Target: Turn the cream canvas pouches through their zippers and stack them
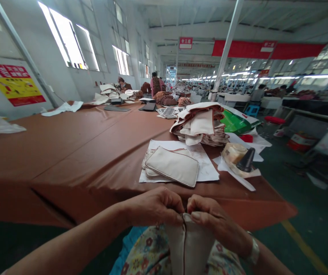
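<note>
Both hands meet over my lap at the bottom of the head view. My left hand [156, 206] and my right hand [209, 217] are closed, each pinching the top edge of a cream fabric piece [189, 244] with a dark red seam down its middle. The piece hangs upright between the thumbs and fingers. Just beyond the hands, on the brown table [75, 152], a small stack of flat cream pouches [172, 166] lies on white paper.
A taller heap of cream and brown pieces [201, 124] sits farther back. A black cone and tan lump [241, 156] lie at the table's right edge, with a green bag [234, 122] behind. People work at the far end [155, 84]. An aisle runs along the right.
</note>
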Demonstrator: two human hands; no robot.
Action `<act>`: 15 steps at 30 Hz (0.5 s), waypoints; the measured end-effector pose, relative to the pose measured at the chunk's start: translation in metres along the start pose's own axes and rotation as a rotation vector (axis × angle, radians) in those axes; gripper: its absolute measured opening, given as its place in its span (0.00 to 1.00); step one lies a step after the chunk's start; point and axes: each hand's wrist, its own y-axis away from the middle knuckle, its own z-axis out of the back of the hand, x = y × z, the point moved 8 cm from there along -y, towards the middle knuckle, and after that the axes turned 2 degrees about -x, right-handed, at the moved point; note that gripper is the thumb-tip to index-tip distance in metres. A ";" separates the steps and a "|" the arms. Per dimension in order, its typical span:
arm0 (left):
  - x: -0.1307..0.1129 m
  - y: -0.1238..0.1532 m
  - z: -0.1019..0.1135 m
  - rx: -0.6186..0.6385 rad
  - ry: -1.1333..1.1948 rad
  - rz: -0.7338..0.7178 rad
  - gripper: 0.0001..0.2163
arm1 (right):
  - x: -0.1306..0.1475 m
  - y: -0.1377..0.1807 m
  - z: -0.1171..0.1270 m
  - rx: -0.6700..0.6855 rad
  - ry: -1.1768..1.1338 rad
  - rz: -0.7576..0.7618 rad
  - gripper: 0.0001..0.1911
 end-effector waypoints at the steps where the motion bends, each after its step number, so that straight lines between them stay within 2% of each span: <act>1: 0.001 -0.002 0.002 -0.022 -0.025 0.001 0.10 | 0.000 -0.002 -0.001 0.014 -0.037 -0.010 0.16; 5: -0.003 -0.007 0.005 -0.097 -0.162 -0.028 0.05 | -0.002 -0.009 -0.003 -0.009 -0.076 -0.062 0.20; 7: -0.005 -0.007 0.003 -0.114 -0.233 -0.042 0.04 | -0.003 -0.009 -0.004 -0.041 -0.046 -0.073 0.18; 11: -0.010 -0.006 0.000 -0.173 -0.345 -0.054 0.06 | 0.002 -0.004 -0.003 -0.149 0.169 -0.020 0.11; 13: -0.012 -0.006 -0.001 -0.191 -0.333 -0.057 0.07 | 0.007 -0.002 0.000 -0.229 0.304 0.033 0.10; 15: -0.010 -0.007 -0.003 -0.184 -0.276 -0.057 0.07 | 0.006 0.000 0.000 -0.260 0.302 0.030 0.10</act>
